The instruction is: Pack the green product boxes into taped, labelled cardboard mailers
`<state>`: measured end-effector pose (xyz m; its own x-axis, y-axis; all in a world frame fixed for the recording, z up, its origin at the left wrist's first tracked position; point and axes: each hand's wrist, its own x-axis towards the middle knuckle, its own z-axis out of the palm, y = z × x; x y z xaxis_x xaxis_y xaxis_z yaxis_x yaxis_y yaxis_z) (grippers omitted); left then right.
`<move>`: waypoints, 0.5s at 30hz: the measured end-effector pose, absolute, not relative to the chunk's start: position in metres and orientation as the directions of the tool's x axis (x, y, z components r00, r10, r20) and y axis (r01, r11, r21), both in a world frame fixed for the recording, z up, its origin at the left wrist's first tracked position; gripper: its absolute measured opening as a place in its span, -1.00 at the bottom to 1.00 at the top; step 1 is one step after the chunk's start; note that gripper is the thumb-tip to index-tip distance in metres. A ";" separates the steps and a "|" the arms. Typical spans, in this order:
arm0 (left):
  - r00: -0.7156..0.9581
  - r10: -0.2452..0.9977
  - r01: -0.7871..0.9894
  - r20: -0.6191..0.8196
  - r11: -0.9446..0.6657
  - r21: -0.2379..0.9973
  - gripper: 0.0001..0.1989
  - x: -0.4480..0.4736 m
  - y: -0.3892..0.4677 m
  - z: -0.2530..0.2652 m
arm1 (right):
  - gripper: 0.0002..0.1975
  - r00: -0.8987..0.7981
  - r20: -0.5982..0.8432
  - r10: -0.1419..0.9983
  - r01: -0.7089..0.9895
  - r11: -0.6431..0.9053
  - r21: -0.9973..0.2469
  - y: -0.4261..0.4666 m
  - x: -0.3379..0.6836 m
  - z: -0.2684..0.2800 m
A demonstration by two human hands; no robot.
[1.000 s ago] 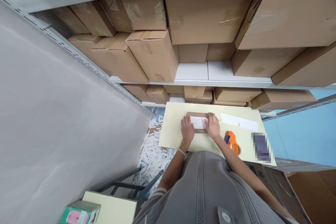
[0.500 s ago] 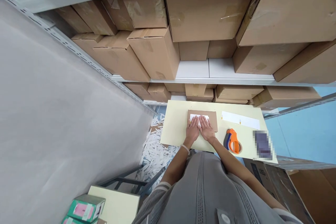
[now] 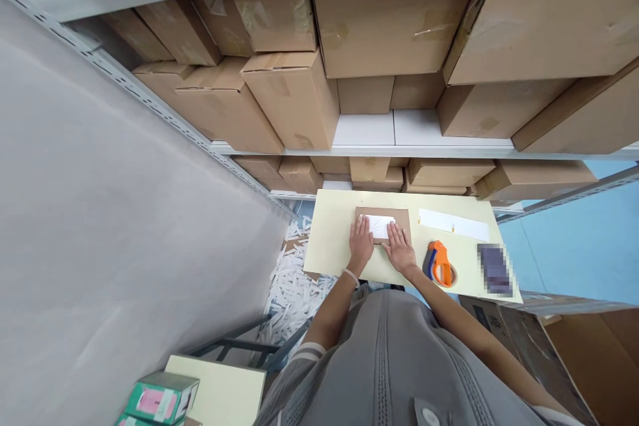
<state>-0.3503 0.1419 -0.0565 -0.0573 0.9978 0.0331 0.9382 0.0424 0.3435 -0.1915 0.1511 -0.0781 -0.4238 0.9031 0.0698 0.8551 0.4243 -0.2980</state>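
Observation:
A small flat cardboard box (image 3: 383,212) lies on the pale yellow tabletop (image 3: 329,213). On its upper face is a white label (image 3: 381,227). My left hand (image 3: 361,239) rests flat at the label's left edge, fingers stretched out over it and the box. Flat on the right end of the label and the box lies my right hand (image 3: 399,249), its fingers extended too. Neither hand grips anything. To the right of my right hand stands an orange and blue tape dispenser (image 3: 439,264) with a roll of tape.
A white strip of labels (image 3: 454,224) and a pixelated dark rectangle (image 3: 495,269) lie on the table's right side. Shelves with cardboard boxes (image 3: 294,100) rise behind it. Paper shreds (image 3: 294,286) cover the floor at left. Green boxes (image 3: 162,396) sit lower left.
My hands have slid apart from the label's middle, the left one leftward and the right one rightward. More of the white label shows between them. The view has shifted slightly.

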 end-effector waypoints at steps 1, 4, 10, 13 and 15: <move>0.002 0.999 0.936 0.037 -0.015 0.353 -0.41 -0.347 0.143 -0.055 | -0.31 -0.450 0.061 0.891 0.838 0.445 -0.316 0.146 -0.193 -0.077; 0.162 0.986 0.921 0.042 -0.166 0.351 -0.43 -0.342 0.147 -0.049 | -0.35 -0.498 0.047 0.866 0.799 0.480 -0.363 0.134 -0.193 -0.074; 0.205 0.978 0.919 0.037 -0.205 0.337 -0.45 -0.342 0.152 -0.046 | -0.34 -0.508 0.040 0.860 0.788 0.484 -0.380 0.133 -0.191 -0.073; 0.134 0.990 0.923 0.037 -0.138 0.359 -0.44 -0.335 0.155 -0.050 | -0.34 -0.497 0.034 0.867 0.798 0.472 -0.375 0.143 -0.189 -0.071; 0.071 0.997 0.925 0.032 -0.078 0.373 -0.43 -0.331 0.155 -0.054 | -0.33 -0.482 0.027 0.876 0.810 0.457 -0.367 0.151 -0.188 -0.070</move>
